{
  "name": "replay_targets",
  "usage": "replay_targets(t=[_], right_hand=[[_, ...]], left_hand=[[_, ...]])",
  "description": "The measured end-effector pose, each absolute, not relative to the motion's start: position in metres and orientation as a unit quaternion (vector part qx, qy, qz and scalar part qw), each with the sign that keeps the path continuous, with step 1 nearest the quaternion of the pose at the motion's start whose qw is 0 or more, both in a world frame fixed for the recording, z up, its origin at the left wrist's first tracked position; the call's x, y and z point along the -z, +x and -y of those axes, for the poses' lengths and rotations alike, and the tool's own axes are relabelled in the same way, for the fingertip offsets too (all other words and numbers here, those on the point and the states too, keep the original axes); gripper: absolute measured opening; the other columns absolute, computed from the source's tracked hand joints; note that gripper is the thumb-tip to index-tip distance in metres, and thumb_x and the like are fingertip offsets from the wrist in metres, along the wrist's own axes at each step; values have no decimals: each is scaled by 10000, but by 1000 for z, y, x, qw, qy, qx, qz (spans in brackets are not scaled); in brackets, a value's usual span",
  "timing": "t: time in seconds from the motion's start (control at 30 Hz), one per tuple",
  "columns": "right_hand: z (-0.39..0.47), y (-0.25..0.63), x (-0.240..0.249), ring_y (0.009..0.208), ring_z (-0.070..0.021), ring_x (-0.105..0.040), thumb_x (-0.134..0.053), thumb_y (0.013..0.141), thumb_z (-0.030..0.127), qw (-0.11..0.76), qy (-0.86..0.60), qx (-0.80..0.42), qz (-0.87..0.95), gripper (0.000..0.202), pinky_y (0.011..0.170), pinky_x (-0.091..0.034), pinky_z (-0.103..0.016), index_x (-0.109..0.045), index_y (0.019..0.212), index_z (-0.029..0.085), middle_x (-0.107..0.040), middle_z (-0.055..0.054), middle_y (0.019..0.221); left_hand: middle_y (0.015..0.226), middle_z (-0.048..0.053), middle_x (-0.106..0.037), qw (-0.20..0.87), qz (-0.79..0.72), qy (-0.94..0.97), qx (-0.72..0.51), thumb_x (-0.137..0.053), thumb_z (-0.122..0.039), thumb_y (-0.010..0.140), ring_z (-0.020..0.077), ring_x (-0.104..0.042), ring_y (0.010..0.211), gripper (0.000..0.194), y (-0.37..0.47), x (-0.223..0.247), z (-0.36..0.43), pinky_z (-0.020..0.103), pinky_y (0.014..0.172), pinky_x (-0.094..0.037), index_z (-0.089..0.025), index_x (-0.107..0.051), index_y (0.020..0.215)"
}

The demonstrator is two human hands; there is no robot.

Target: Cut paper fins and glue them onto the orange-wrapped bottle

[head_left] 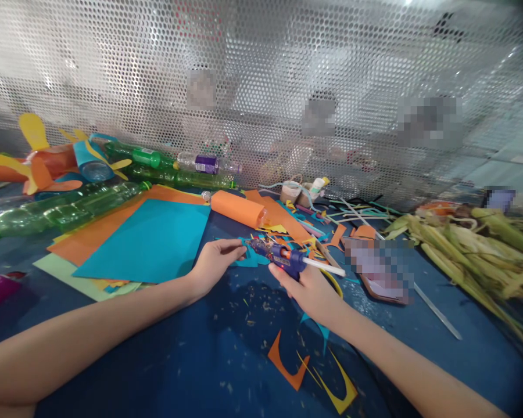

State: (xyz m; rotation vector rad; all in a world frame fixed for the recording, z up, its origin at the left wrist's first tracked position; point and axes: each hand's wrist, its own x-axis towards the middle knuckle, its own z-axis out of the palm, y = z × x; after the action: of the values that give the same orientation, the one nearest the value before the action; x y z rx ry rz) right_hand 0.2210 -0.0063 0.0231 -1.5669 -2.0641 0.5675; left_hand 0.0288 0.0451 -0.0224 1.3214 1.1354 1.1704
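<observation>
My right hand (316, 296) is wrapped round a dark blue hot glue gun (268, 249). A white glue stick (325, 266) protrudes from the gun's rear, and a small red light glows on its body. The nozzle points left, close to the fingertips of my left hand (215, 264). That hand is closed in a pinch at the edge of a small piece of blue paper (253, 258). Its fingers partly cover the paper. Just beyond both hands lies a bottle wrapped in orange paper (237, 208).
Blue sheets (152, 244) lie over orange ones at left, beside green plastic bottles (74, 206). A phone (377, 270), a loose glue stick (438, 313) and corn husks (475, 238) lie at right. Orange scraps (287, 366) are in front. A perforated metal screen (261, 75) stands behind.
</observation>
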Motion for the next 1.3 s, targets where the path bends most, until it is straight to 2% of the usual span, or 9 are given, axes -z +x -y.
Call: replay_targets(t=[0.3, 0.9, 1.0, 1.13, 1.23, 1.3], right_hand=[[8, 221, -26, 482, -147, -491, -398, 856, 457, 239, -560, -204, 766, 305, 485, -356, -257, -523, 744, 203, -463, 32, 468], [7, 220, -26, 467, -159, -500, -413, 861, 412, 238, -541, -182, 786, 263, 498, -370, -269, -566, 771, 217, -455, 36, 436], [6, 220, -27, 519, -163, -528, -421, 857, 390, 239, -532, -169, 794, 248, 521, -385, -271, -579, 788, 211, -521, 13, 502], [3, 224, -30, 678, -188, -585, -421, 859, 372, 247, -525, -139, 802, 245, 601, -422, -286, -592, 862, 196, -629, -39, 712], [-5, 232, -34, 691, -206, -594, -413, 865, 400, 248, -550, -55, 796, 283, 596, -429, -293, -585, 828, 179, -623, -53, 700], [-13, 242, -38, 762, -226, -595, -417, 865, 388, 249, -553, 17, 795, 268, 629, -435, -303, -573, 836, 171, -622, -77, 765]], left_hand=[[797, 42, -688, 517, -473, 509, -499, -687, -325, 660, 156, -620, 714, 263, 31, 16, -44, 278, 728, -485, -145, -685, 851], [837, 50, -699, 521, -474, 439, -557, -721, -311, 639, 150, -645, 731, 316, 29, 25, -52, 303, 780, -514, -143, -685, 904], [830, 48, -699, 519, -473, 435, -565, -722, -308, 638, 145, -642, 723, 314, 29, 26, -52, 304, 787, -514, -142, -686, 902], [805, 43, -698, 523, -469, 429, -568, -726, -305, 632, 143, -640, 712, 311, 28, 27, -53, 301, 777, -517, -138, -688, 892], [800, 41, -696, 523, -467, 433, -566, -723, -308, 636, 140, -636, 712, 311, 28, 26, -53, 295, 771, -515, -139, -687, 894], [802, 40, -696, 524, -466, 435, -565, -722, -312, 637, 138, -634, 713, 313, 28, 26, -52, 290, 769, -513, -140, -686, 895]])
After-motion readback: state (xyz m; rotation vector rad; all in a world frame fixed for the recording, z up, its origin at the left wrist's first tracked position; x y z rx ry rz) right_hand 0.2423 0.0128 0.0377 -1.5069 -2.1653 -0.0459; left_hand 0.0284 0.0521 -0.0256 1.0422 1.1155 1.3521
